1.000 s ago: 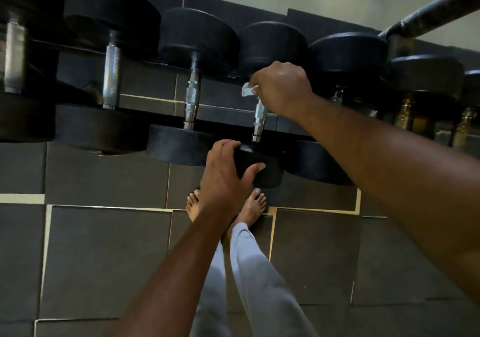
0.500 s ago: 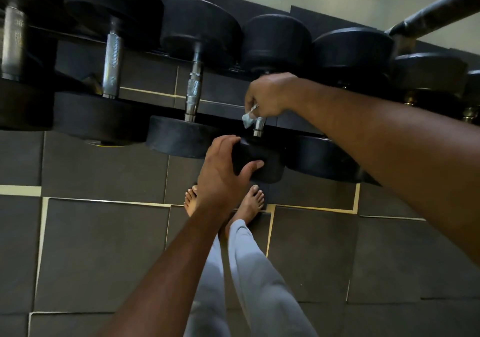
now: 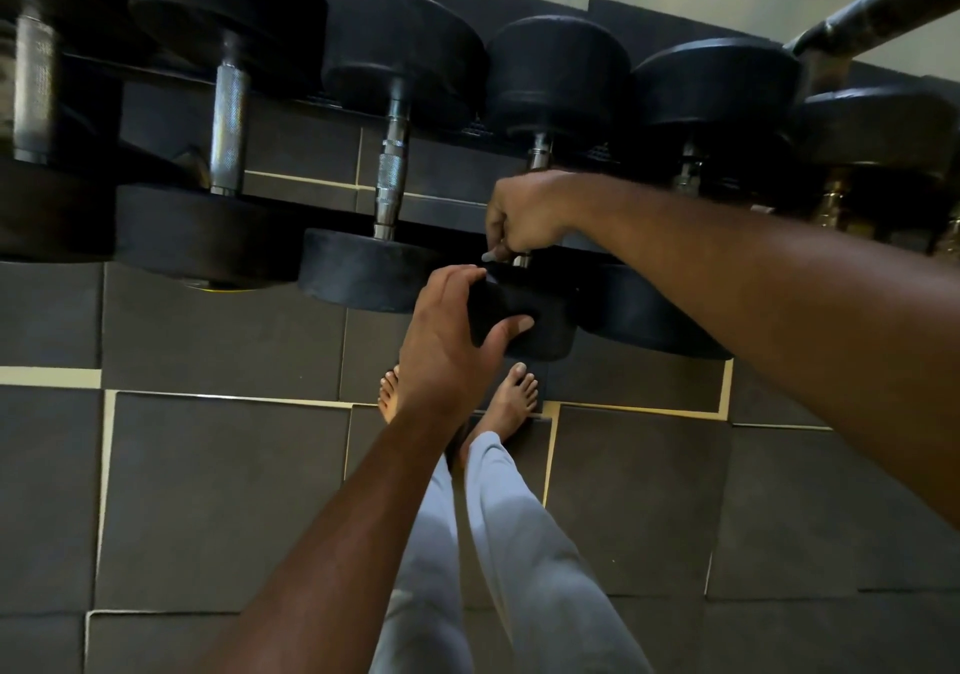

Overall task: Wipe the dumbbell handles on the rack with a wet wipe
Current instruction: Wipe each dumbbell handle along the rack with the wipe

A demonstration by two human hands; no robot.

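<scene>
- Your right hand (image 3: pixel 519 216) has slid down the handle (image 3: pixel 540 151) of the fourth dumbbell from the left since a second ago. It was up near the far weight; now it sits at the near end, just above the near weight (image 3: pixel 535 314).
- Right fingers are curled tight around the handle with the wet wipe (image 3: pixel 490 256) inside the grip. Only a small pale corner of the wipe sticks out below the hand.
- A short bare stretch of handle shows above your right hand, by the far weight. The rest is hidden under the hand.
- Your left hand (image 3: pixel 447 325) hasn't moved: thumb and fingers spread around the near weight of that same dumbbell, bracing it on the rack (image 3: pixel 441 208).
- What it means: looks like one full pass along this handle is done or nearly done. Can't tell if the underside got wiped.
- Handles left of this dumbbell: the nearest one (image 3: pixel 389 179) and the next (image 3: pixel 228 127) look bare and shiny, nothing touching them. No way to judge clean or not from here.
- Handles right of this dumbbell are mostly behind your right forearm, in shadow.
- Likely next: another stroke here or shift to a neighbouring handle. Watch the wipe; it's bunched small in the grip, so contact area is probably low.
</scene>
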